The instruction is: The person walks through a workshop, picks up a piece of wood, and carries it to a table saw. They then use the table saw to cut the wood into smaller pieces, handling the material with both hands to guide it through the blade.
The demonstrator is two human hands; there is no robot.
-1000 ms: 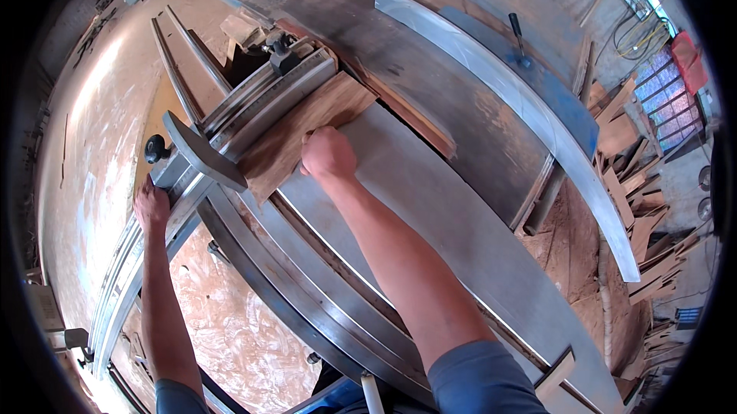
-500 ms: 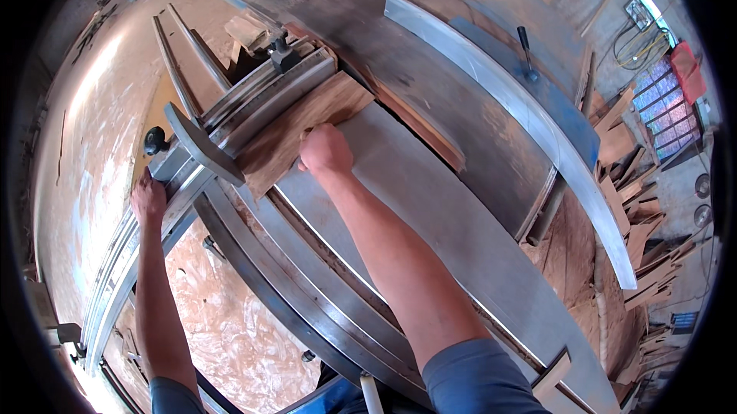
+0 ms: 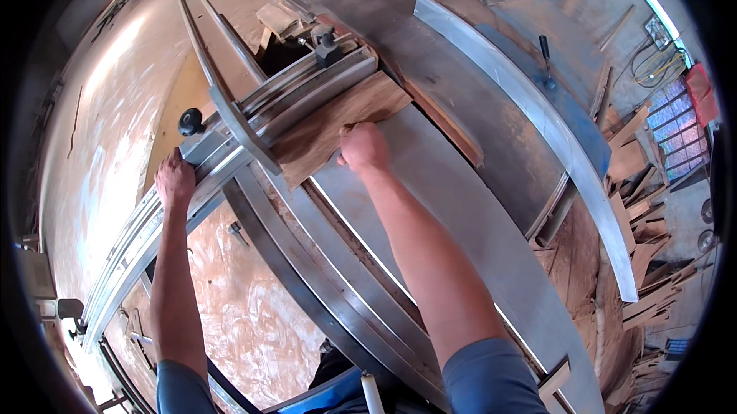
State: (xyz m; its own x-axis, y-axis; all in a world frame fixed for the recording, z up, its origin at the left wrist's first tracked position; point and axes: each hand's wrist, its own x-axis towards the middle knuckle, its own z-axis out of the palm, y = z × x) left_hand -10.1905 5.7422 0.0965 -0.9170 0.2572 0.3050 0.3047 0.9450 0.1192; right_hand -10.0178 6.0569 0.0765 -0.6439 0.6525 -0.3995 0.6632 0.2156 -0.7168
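Observation:
A flat brown wooden board (image 3: 338, 126) lies across the sliding table of a panel saw, its far edge along the metal crosscut fence (image 3: 315, 95). My right hand (image 3: 365, 147) is closed at the board's near edge, with the thumb and knuckles against it; the fingertips are partly hidden. Farther left, my left hand (image 3: 176, 180) is wrapped over the outer end of the metal fence rail (image 3: 219, 160), below a black round knob (image 3: 190, 121). A grey flat stop arm (image 3: 244, 131) crosses the fence by the board's left end.
A long bent-looking metal rip fence (image 3: 530, 130) stands on the right of the saw table (image 3: 437, 183). Beside it rises a black-handled lever (image 3: 544, 49). A thin wood strip (image 3: 449, 134) lies right of the board. Wood offcuts (image 3: 652, 260) are heaped against the right wall.
The saw, the board and both hands sit farther right in the picture, mostly from a turn of the view. Both hands keep their places on the board and the rail.

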